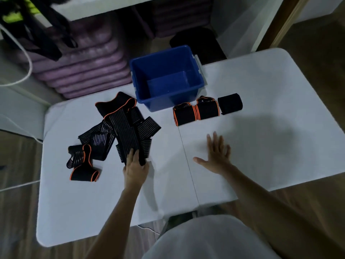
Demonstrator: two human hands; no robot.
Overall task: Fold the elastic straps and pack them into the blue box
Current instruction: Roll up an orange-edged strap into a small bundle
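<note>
Now the left hand [135, 168] grips the near end of a strap in the loose strap pile [119, 131] at frame centre-left, while the right hand [217, 156] lies spread flat on the table [261, 146], below three folded straps [207, 109] beside the blue box [166, 77].

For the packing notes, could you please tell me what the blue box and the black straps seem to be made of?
The blue rectangular box looks like moulded plastic: smooth, slightly glossy walls. The loose black straps with orange edging look like woven elastic fabric: ribbed pale stripes, limp folds, matt surface.
</note>
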